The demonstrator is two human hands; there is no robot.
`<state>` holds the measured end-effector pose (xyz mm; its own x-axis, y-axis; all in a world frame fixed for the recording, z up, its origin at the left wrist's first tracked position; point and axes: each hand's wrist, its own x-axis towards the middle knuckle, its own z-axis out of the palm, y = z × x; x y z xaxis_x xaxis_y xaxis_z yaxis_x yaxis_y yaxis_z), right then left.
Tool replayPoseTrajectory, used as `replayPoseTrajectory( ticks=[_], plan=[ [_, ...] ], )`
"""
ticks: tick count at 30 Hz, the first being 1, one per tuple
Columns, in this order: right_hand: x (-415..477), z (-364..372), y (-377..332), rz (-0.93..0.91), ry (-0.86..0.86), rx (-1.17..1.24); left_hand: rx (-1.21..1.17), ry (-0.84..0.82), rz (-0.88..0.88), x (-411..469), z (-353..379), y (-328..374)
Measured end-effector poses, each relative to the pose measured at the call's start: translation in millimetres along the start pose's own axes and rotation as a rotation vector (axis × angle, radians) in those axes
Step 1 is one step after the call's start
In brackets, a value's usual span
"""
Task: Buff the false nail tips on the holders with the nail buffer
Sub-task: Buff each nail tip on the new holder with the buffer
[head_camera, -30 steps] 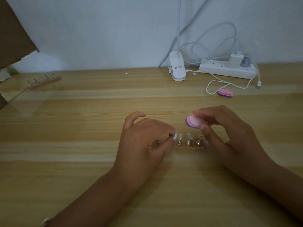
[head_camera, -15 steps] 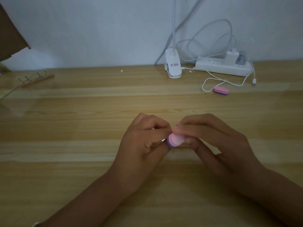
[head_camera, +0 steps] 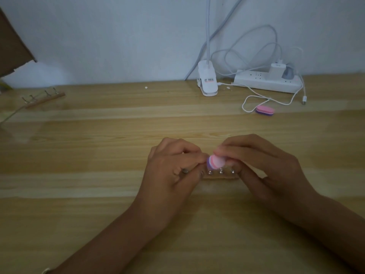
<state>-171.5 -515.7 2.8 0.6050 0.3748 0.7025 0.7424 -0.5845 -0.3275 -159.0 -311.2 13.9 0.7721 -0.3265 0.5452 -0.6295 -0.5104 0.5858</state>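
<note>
Buffing under way: the buffer is held at the left end of the row.
The right hand (head_camera: 262,165) pinches the pink-and-purple nail buffer (head_camera: 216,162) between thumb and fingertips, its end just above the row of holders (head_camera: 220,171) on the wooden table (head_camera: 98,155). The left hand (head_camera: 173,171) is curled, its fingers pinching one holder (head_camera: 185,171) at the row's left end. The false nail tip on it is hidden behind buffer and fingers. I judge this an early tip, with the others unbuffed. Next come short, light strokes with the holder kept braced — then a shift right to the neighbouring holder. A spare buffer (head_camera: 265,110) lies well apart, near the power strip (head_camera: 264,83).
</note>
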Motion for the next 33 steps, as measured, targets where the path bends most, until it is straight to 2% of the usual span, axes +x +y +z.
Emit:
replayPoseTrajectory(
  ticks=[3,8,12,16,21,24,28,33],
  plan=[
    [-1.7,6.2,-7.7,-0.078,-0.029,0.009,-0.011,-0.031,0.036,-1.9,-0.1,-1.2],
    [2.2,-2.6,1.5,-0.008,-0.006,-0.014,0.038,0.018,0.03,-0.4,0.5,-0.4],
    [-0.5,5.7,-5.9,-0.094,-0.048,0.017,0.052,0.014,0.06,-2.9,0.6,-3.1],
    [1.5,-1.6,4.4,-0.015,-0.028,-0.016,0.047,0.026,0.02,-1.6,-0.6,-2.4],
    [-0.7,2.0,-0.6,-0.097,-0.046,0.006,0.091,0.018,0.045,-3.2,-1.5,-1.5],
    [1.9,-2.9,4.3,-0.035,-0.015,-0.022,0.038,0.025,-0.007,-1.7,-2.5,1.0],
    [-1.7,6.1,-5.1,-0.114,-0.065,0.011,0.031,0.015,-0.001,-2.1,-1.4,1.0],
    [-0.1,-0.9,1.5,-0.056,-0.019,-0.003,-0.017,0.048,-0.039,-1.1,-0.9,0.8]
  ],
)
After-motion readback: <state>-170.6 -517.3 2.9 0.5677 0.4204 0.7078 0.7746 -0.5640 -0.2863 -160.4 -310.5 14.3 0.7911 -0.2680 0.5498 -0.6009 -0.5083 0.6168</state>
